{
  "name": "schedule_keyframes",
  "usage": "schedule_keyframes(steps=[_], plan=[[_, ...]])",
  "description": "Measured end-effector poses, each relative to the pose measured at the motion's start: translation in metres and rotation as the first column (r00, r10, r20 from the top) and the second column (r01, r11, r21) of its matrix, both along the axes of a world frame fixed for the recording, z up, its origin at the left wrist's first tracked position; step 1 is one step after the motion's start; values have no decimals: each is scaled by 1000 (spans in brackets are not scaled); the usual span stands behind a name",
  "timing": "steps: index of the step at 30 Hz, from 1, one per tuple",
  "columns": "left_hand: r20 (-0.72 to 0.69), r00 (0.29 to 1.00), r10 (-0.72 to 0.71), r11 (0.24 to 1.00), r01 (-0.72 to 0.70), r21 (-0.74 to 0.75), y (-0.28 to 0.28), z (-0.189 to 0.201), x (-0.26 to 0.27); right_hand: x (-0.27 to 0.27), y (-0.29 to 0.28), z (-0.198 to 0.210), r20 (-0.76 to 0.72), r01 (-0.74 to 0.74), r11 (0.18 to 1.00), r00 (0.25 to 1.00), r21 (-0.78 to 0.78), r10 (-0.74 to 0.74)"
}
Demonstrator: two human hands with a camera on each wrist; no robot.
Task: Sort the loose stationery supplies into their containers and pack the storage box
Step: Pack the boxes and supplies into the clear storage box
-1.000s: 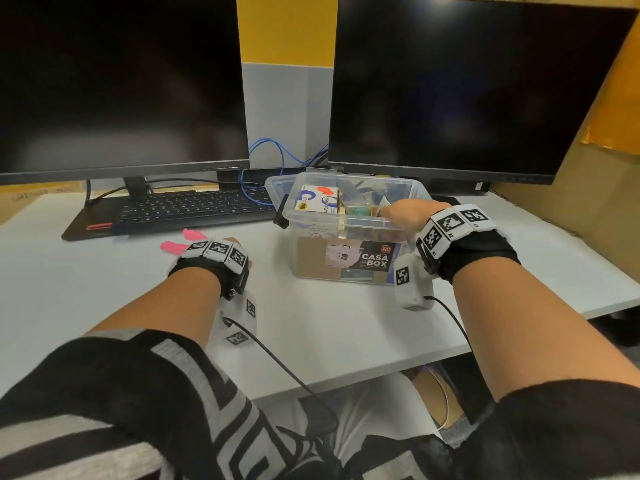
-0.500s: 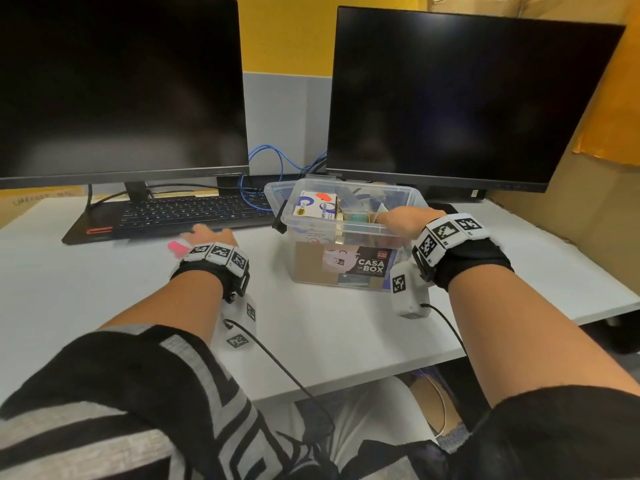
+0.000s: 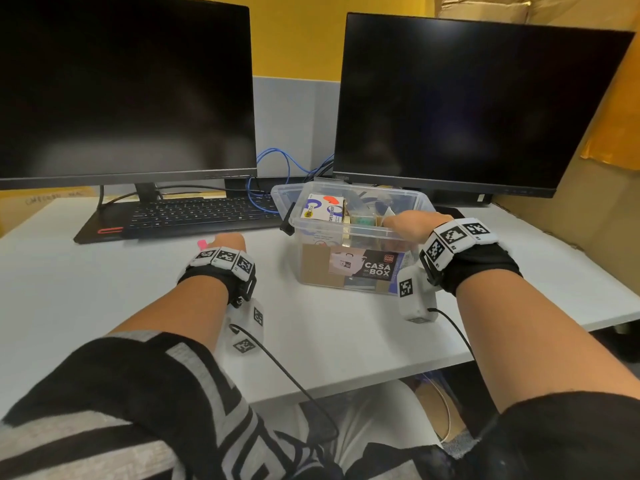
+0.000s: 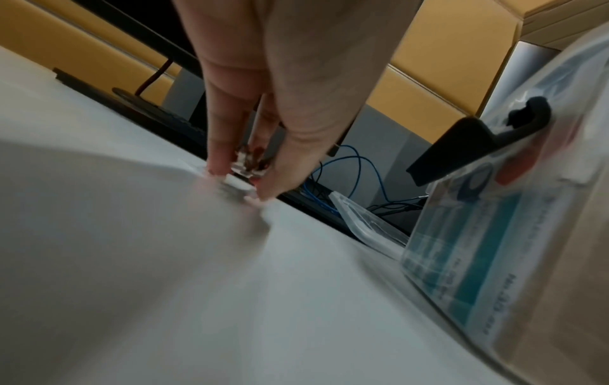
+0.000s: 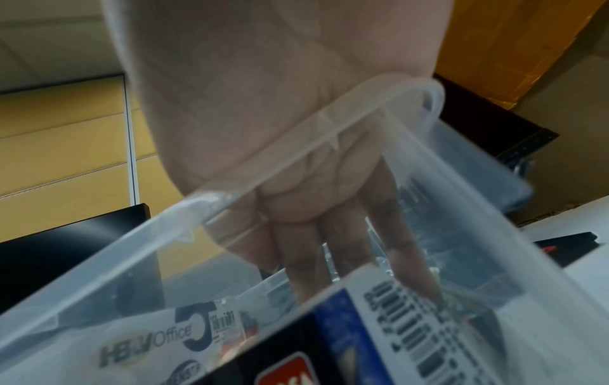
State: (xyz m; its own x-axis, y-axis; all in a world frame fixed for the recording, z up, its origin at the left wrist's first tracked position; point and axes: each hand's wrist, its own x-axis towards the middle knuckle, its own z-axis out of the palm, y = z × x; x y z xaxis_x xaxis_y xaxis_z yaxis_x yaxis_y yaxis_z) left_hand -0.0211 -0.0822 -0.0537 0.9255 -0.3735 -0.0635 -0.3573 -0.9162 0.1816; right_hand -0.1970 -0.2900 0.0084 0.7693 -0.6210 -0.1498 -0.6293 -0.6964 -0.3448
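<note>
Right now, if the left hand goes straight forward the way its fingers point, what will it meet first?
Probably the front edge of the black keyboard, just beyond the left hand on the white desk. Depth between them is unclear.

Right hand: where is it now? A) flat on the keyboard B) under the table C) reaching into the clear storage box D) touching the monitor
C: the right hand reaches over the clear storage box's rim, its fingers down among the contents.

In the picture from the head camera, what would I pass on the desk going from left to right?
Black keyboard → left hand → clear storage box → right hand.
</note>
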Motion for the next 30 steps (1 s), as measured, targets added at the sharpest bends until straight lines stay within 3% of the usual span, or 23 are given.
schedule_keyframes(steps=[2, 5, 9, 13, 16, 20, 25, 30], plan=[[18, 998, 54, 998, -53, -31, -3, 5, 3, 1, -4, -2, 14, 21, 1000, 1000, 13, -22], [138, 986, 98, 970, -64, -236, -2, 20, 6, 3, -8, -5, 23, 31, 999, 999, 36, -32], [114, 991, 71, 888, -10, -460, -2, 50, 13, 0, -6, -4, 14, 8, 1000, 1000, 18, -8], [241, 970, 37, 725, 140, -674, -16, 84, 1, -1, -8, -6, 38, 31, 997, 999, -66, -28], [326, 945, -13, 597, 268, -756, -32, 113, -14, 3, -9, -10, 57, 71, 980, 996, -187, -61], [371, 924, -96, 447, 373, -813, -55, 135, -30, 2, -11, -11, 185, 116, 973, 979, -198, -80], [308, 913, -267, 350, 390, -852, -88, 133, -49, -3, -16, -6, 548, 140, 986, 834, -95, -65], [238, 860, -452, 325, 407, -854, -116, 126, -70, -9, -8, 16, 744, -205, 979, 657, 19, 123]])
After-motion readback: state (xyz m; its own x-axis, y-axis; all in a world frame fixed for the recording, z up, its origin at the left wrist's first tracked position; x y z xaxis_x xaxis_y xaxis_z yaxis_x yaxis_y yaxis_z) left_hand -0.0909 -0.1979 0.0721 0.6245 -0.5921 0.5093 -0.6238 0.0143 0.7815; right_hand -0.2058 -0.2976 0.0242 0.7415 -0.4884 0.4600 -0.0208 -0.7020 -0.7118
